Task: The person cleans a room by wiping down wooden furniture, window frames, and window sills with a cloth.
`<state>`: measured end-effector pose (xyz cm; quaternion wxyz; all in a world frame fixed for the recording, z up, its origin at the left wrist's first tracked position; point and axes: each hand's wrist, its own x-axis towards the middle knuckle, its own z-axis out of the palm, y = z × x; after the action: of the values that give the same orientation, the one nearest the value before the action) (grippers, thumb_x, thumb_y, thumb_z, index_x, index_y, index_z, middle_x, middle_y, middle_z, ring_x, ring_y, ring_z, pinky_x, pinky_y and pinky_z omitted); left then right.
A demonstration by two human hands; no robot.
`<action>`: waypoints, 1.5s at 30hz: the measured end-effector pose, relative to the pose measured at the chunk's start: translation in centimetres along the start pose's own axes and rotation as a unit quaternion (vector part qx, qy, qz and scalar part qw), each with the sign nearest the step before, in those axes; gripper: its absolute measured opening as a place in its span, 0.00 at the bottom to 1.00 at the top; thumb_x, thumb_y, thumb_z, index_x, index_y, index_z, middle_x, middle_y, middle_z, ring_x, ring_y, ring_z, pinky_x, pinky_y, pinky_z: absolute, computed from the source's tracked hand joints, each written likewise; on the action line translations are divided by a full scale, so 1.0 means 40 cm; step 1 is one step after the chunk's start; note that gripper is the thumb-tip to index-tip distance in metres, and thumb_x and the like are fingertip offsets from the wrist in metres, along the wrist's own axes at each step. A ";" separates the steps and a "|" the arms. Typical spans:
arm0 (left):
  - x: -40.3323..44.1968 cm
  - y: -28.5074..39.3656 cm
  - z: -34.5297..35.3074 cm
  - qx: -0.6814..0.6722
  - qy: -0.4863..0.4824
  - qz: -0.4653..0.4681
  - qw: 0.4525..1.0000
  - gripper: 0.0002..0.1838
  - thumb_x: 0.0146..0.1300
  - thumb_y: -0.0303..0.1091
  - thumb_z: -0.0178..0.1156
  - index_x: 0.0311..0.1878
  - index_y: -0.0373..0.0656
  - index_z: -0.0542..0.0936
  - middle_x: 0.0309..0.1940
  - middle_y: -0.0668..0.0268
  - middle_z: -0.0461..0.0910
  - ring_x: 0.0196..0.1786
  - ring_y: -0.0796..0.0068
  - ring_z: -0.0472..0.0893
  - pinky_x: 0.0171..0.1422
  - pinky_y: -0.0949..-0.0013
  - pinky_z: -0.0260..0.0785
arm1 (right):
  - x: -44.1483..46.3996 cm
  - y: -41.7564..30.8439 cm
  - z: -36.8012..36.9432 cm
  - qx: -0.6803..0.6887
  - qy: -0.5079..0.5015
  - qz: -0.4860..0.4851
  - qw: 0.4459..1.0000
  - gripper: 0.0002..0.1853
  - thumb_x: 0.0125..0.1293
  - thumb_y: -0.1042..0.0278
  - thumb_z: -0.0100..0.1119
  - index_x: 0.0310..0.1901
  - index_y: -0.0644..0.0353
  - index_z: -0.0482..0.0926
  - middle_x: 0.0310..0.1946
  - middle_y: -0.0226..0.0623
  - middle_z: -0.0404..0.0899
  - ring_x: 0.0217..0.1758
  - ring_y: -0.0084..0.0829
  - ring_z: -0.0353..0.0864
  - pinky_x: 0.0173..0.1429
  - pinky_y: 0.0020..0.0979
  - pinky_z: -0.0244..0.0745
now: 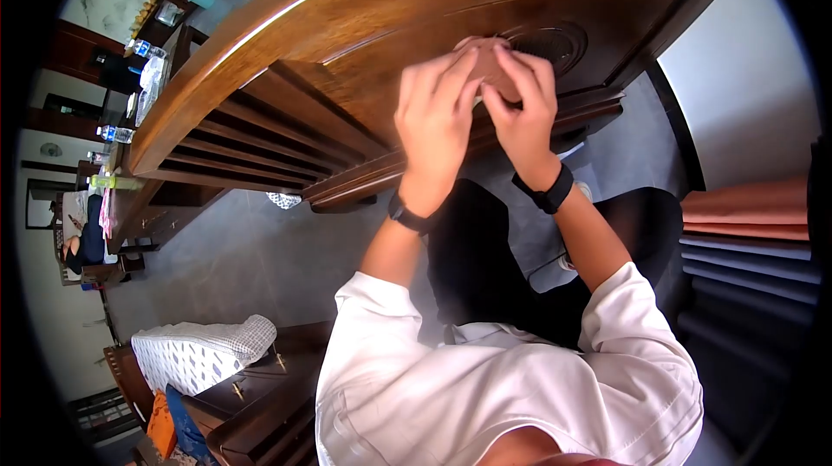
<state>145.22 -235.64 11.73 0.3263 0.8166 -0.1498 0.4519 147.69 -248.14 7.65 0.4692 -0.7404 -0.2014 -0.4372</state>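
Pinching a small reddish-brown piece between them, the person's left hand and right hand come close together, fingers curled over its upper part and thumbs set near its lower side. It is just in front of a dark wooden panel, beside a carved round and to the right of a row of slats, above the seated person's dark-trousered legs. Whether it touches the wood cannot be told, since blur and the fingers hide much of its outline and its material. Judging by its size against the fingers and the fingertip hold, the piece is probably light, needing little strength to support. It may be thin and somewhat flexible, like card or folded cloth, though a stiff piece cannot be ruled out; its matt look suggests a fair grip rather than a slippery one. Nothing visible marks it as fragile, yet hard squeezing in the middle could crease it if it is soft. Opposite side edges seem the best place to take hold, with thumbs below and fingers above, leaving the middle free. The polished panel looks heavy, rigid and rather slick, better steadied at its edge than gripped on its broad face.
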 end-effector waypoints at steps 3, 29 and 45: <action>-0.024 -0.033 -0.064 0.021 0.017 -0.026 0.999 0.20 0.53 0.19 0.73 0.52 0.41 0.87 0.47 0.61 0.85 0.47 0.60 0.82 0.53 0.63 0.77 | 0.006 -0.056 0.035 0.020 -0.040 -0.015 0.999 0.25 0.50 0.81 0.70 0.54 0.58 0.84 0.48 0.38 0.80 0.53 0.44 0.78 0.55 0.39 0.78; 0.338 0.069 -0.121 0.171 0.050 0.109 0.978 0.13 0.65 0.36 0.63 0.51 0.47 0.85 0.37 0.64 0.81 0.44 0.59 0.75 0.61 0.57 0.65 | 0.400 -0.151 -0.027 -0.060 -0.025 -0.203 0.977 0.21 0.56 0.68 0.63 0.53 0.53 0.84 0.42 0.39 0.80 0.48 0.47 0.78 0.70 0.52 0.68; 0.343 0.047 -0.164 0.205 0.002 0.066 0.977 0.12 0.63 0.38 0.62 0.48 0.48 0.85 0.36 0.66 0.80 0.44 0.59 0.74 0.76 0.42 0.55 | 0.397 -0.194 0.002 -0.095 -0.048 -0.174 0.979 0.20 0.54 0.58 0.69 0.49 0.50 0.85 0.43 0.32 0.81 0.49 0.39 0.80 0.75 0.64 0.55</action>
<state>147.51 -231.96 26.44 0.1218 0.8533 -0.1070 0.4956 150.75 -246.12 24.94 0.3035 -0.7549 -0.3072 -0.4936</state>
